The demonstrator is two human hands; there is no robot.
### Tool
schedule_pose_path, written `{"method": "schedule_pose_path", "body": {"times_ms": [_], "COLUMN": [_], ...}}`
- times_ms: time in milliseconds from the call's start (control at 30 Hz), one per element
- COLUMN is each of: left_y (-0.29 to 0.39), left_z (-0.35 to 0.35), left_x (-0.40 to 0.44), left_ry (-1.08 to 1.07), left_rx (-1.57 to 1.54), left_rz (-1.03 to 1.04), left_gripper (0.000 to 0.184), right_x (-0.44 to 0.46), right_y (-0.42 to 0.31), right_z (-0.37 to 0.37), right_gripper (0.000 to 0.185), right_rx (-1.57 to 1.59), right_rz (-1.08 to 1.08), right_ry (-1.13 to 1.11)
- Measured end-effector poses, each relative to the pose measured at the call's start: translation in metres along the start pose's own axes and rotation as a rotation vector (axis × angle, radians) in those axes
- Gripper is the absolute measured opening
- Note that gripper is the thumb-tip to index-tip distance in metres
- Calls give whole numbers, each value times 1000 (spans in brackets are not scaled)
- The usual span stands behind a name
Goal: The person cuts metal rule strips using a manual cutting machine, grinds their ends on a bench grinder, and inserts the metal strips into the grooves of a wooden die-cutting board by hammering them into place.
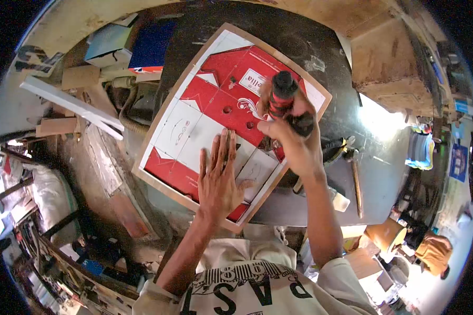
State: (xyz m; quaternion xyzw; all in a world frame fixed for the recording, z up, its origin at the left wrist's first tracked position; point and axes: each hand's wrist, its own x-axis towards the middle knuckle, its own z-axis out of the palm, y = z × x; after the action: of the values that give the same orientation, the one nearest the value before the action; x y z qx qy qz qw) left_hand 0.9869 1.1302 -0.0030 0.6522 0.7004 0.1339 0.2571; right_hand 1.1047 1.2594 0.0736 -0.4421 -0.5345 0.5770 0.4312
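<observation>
My right hand (294,139) is wrapped around a red-and-black power drill (284,94), held upright over the right side of a board. Its lower tip is hidden by my hand. My left hand (218,181) lies flat on the board, fingers stretched out, close to its near edge. On the board (192,134) is a red-and-white printed sheet with drawn lines, framed by a brown wooden border. Two round dark holes (227,110) show near the middle, and a darker ragged spot sits just left of my right wrist.
The board rests on a dark worktable (194,52). To its right lie a hammer (356,184) and pliers (341,149). Boxes (109,44) stand at the back left, near a long white strip (73,105). A person in orange (434,253) is at the far right.
</observation>
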Motion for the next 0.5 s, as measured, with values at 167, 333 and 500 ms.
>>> {"method": "schedule_pose_path", "body": {"times_ms": [167,333,500], "left_y": [0,-5,-13], "left_z": [-4,-4,14], "left_x": [-2,2,-13], "left_ry": [-10,8,17], "left_rx": [-4,8,-39], "left_rz": [0,2,24], "left_gripper": [114,117,116], "right_x": [-16,-49,-77], "right_y": [29,51,-86], "right_z": [-39,-79,-114], "right_gripper": [24,34,20], "right_rx": [-111,-295,404], "right_rz": [-333,-489,-582], "right_ry": [-126,-169,-52]}}
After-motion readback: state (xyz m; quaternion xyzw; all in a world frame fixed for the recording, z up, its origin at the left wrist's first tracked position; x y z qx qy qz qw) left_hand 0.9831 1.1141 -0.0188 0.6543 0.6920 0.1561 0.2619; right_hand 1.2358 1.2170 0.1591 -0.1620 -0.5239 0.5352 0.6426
